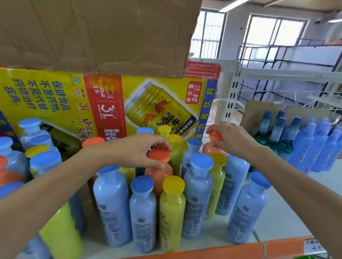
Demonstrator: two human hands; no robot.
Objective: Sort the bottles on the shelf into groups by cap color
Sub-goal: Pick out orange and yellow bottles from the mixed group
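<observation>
Left hand (pixel 140 150) pinches centre orange-capped bottle (pixel 159 155) | right hand (pixel 233 140) grips rear orange-capped bottle (pixel 215 136) | I reckon lifting tips adjacent yellow-capped bottle (pixel 174 138).

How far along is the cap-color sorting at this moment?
Little looks done: blue-capped bottles and yellow-capped bottles stand mixed on the shelf. In hand: the left hand grips the middle orange-capped bottle, the right hand pinches the rear orange-capped bottle's cap. Left: nearly all the grouping.
</observation>
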